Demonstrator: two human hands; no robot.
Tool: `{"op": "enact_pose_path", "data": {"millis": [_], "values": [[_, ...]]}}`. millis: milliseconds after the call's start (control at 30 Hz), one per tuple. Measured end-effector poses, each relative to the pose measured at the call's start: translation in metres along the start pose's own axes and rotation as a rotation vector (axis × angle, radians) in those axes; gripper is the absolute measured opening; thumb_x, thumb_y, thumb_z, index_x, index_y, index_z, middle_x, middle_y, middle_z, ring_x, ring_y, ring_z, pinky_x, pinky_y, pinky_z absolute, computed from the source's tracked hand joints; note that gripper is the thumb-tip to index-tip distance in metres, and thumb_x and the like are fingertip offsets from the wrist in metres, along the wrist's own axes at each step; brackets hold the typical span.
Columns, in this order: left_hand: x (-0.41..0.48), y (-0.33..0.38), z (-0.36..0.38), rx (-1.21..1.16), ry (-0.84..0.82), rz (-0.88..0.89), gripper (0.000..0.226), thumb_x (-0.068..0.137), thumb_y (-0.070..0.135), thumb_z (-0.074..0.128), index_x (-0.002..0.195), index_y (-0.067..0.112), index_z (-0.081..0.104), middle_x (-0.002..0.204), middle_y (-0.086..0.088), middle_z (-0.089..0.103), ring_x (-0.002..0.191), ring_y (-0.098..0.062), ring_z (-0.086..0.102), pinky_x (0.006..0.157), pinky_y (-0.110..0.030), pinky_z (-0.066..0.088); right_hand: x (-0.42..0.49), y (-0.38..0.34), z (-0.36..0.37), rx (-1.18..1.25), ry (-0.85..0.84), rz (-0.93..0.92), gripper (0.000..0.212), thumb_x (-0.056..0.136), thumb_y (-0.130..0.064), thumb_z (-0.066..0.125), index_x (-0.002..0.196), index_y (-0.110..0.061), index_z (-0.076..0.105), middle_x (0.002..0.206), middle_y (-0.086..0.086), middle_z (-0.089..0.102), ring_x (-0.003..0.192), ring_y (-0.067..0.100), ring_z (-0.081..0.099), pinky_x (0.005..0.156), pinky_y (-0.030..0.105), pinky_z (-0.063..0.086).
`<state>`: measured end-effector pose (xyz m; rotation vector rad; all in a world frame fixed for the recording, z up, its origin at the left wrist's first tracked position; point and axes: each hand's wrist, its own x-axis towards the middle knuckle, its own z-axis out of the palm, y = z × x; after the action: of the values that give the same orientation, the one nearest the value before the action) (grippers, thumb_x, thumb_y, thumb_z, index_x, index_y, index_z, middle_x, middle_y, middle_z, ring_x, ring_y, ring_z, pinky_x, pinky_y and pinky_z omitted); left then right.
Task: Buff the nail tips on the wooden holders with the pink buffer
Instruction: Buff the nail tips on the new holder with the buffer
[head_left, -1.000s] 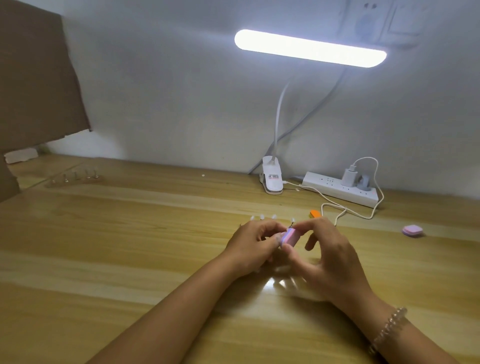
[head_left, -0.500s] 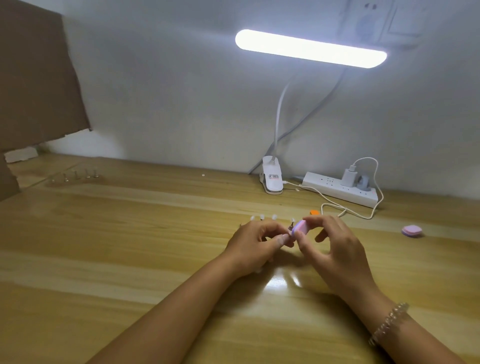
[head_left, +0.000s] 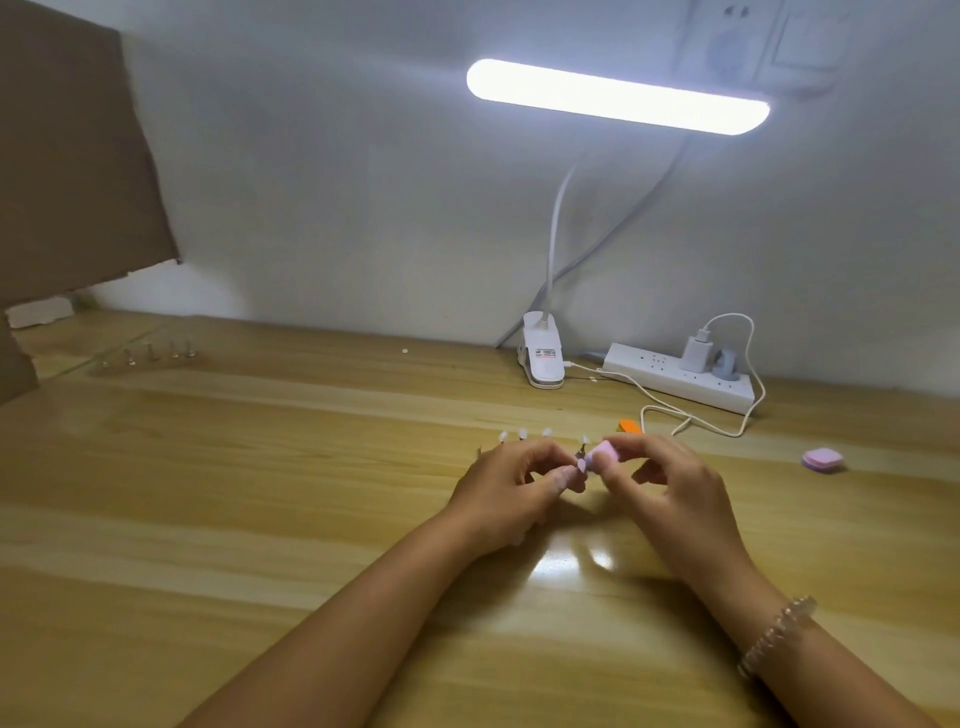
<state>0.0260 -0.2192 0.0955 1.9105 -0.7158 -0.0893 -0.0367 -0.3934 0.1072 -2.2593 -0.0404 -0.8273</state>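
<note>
My right hand (head_left: 680, 491) pinches a small pink buffer (head_left: 759, 453) between thumb and fingers at the middle of the wooden desk. My left hand (head_left: 511, 486) pinches a nail tip on its clip stand (head_left: 581, 466), and the buffer's end touches that tip. Just behind my left hand a row of white nail tips (head_left: 522, 434) stands on a holder that my hand mostly hides. A second holder with several pegs (head_left: 150, 353) lies at the far left of the desk.
A clip lamp (head_left: 543, 358) with a lit bar stands at the back, beside a white power strip (head_left: 680, 376) and a loose cable. An orange block (head_left: 630, 426) lies behind my hands, a pink pad (head_left: 822, 460) to the right. Cardboard (head_left: 72, 156) stands at the left.
My right hand has slid the pink buffer up and to the right along the nail tip, with the thumb now on its near face. My left hand has barely moved.
</note>
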Motion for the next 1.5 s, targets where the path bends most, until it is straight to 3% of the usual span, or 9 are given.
{"op": "enact_pose_path", "data": {"millis": [200, 367, 633, 767, 900, 1033, 1167, 1367, 1500], "values": [[-0.001, 0.002, -0.001, -0.051, 0.020, 0.008, 0.023, 0.098, 0.021, 0.054, 0.088, 0.038, 0.065, 0.091, -0.006, 0.073, 0.054, -0.011, 0.054, 0.056, -0.047, 0.054, -0.010, -0.011, 0.005, -0.090, -0.044, -0.208, 0.025, 0.079, -0.029, 0.078, 0.101, -0.021, 0.068, 0.090, -0.014, 0.065, 0.074, 0.011, 0.059, 0.070, 0.027, 0.048], [-0.001, 0.001, -0.002, -0.049, 0.007, 0.006, 0.022, 0.099, 0.022, 0.057, 0.088, 0.038, 0.066, 0.084, 0.018, 0.072, 0.051, -0.005, 0.053, 0.053, -0.039, 0.051, -0.005, -0.006, 0.003, -0.088, 0.034, -0.154, 0.023, 0.079, -0.033, 0.076, 0.096, -0.022, 0.065, 0.088, -0.017, 0.063, 0.074, 0.012, 0.058, 0.070, 0.036, 0.050], [-0.001, 0.000, -0.002, -0.051, 0.005, 0.006, 0.023, 0.099, 0.025, 0.057, 0.087, 0.041, 0.067, 0.089, 0.013, 0.075, 0.047, -0.005, 0.052, 0.052, -0.033, 0.049, -0.004, -0.002, 0.004, -0.074, 0.018, -0.164, 0.023, 0.079, -0.032, 0.076, 0.095, -0.022, 0.064, 0.088, -0.015, 0.063, 0.074, 0.009, 0.057, 0.069, 0.036, 0.050], [-0.001, -0.002, -0.002, -0.007, 0.021, 0.002, 0.026, 0.098, 0.023, 0.056, 0.087, 0.044, 0.065, 0.068, 0.021, 0.065, 0.048, -0.006, 0.053, 0.051, -0.032, 0.050, -0.009, -0.006, 0.007, -0.130, 0.000, -0.271, 0.032, 0.075, -0.026, 0.082, 0.099, -0.017, 0.063, 0.091, -0.012, 0.055, 0.071, 0.009, 0.056, 0.062, 0.030, 0.049], [0.000, -0.001, -0.001, -0.025, -0.016, -0.007, 0.018, 0.099, 0.030, 0.055, 0.100, 0.035, 0.071, 0.086, 0.012, 0.074, 0.072, -0.020, 0.067, 0.062, -0.041, 0.054, -0.006, -0.003, 0.005, -0.121, 0.071, -0.211, 0.034, 0.074, -0.021, 0.082, 0.101, -0.014, 0.062, 0.092, -0.007, 0.055, 0.071, 0.011, 0.055, 0.064, 0.034, 0.050], [0.001, -0.004, -0.001, 0.019, 0.002, 0.005, 0.021, 0.094, 0.033, 0.054, 0.101, 0.029, 0.073, 0.071, 0.022, 0.066, 0.059, 0.004, 0.054, 0.065, -0.031, 0.045, -0.011, -0.005, 0.007, -0.151, -0.010, -0.294, 0.034, 0.074, -0.027, 0.081, 0.099, -0.017, 0.061, 0.093, -0.010, 0.053, 0.070, 0.006, 0.054, 0.057, 0.027, 0.047], [0.000, -0.003, -0.002, 0.048, -0.030, 0.000, 0.018, 0.099, 0.033, 0.055, 0.101, 0.032, 0.073, 0.083, 0.017, 0.071, 0.071, 0.000, 0.057, 0.070, -0.031, 0.047, -0.006, -0.001, 0.004, -0.122, 0.081, -0.223, 0.036, 0.073, -0.017, 0.082, 0.102, -0.014, 0.062, 0.094, -0.006, 0.053, 0.069, 0.009, 0.055, 0.059, 0.033, 0.050], [0.000, 0.000, -0.002, 0.118, -0.025, -0.010, 0.018, 0.100, 0.033, 0.055, 0.094, 0.031, 0.072, 0.089, 0.014, 0.074, 0.078, -0.001, 0.062, 0.074, -0.033, 0.048, -0.006, -0.002, 0.006, -0.105, -0.035, -0.238, 0.035, 0.078, -0.009, 0.078, 0.110, -0.015, 0.066, 0.099, -0.005, 0.053, 0.066, 0.006, 0.060, 0.062, 0.034, 0.056], [0.000, 0.001, -0.002, 0.094, -0.005, -0.014, 0.020, 0.101, 0.027, 0.053, 0.093, 0.027, 0.071, 0.089, 0.010, 0.075, 0.057, 0.010, 0.053, 0.063, -0.028, 0.041, -0.007, 0.000, 0.006, -0.034, -0.102, -0.218, 0.043, 0.078, -0.003, 0.076, 0.117, -0.017, 0.064, 0.105, -0.004, 0.052, 0.072, 0.009, 0.062, 0.070, 0.026, 0.058]]}}
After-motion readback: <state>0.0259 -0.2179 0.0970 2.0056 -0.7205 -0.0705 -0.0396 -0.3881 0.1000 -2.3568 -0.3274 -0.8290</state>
